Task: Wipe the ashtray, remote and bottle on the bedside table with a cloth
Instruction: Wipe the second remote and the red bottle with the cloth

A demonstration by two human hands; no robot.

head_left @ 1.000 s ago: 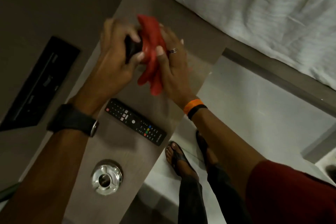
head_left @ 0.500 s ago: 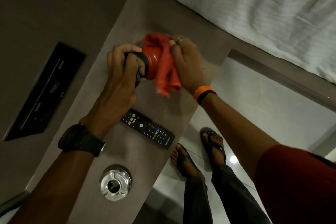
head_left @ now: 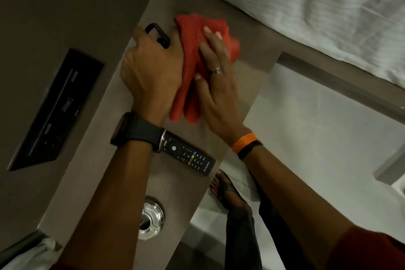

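Note:
My left hand (head_left: 151,70) grips the bottle's black cap end with its loop handle (head_left: 157,35) over the far part of the bedside table (head_left: 247,76). A red cloth (head_left: 192,59) is wrapped around the red bottle (head_left: 235,49), of which only a small bare part shows. My right hand (head_left: 215,85) presses the cloth against the bottle. The black remote (head_left: 188,156) lies flat on the table just behind my wrists, partly under my left watch. The glass ashtray (head_left: 151,219) sits near the table's front end, partly hidden by my left forearm.
A white-sheeted bed (head_left: 317,6) runs along the right. A dark switch panel (head_left: 57,109) is set in the wall to the left. My sandalled feet (head_left: 228,190) stand on the pale floor (head_left: 306,138) right of the table.
The bottle has tilted over, and the cloth now covers most of it. My right hand has slid down over the cloth along the bottle's body. The view has shifted closer.

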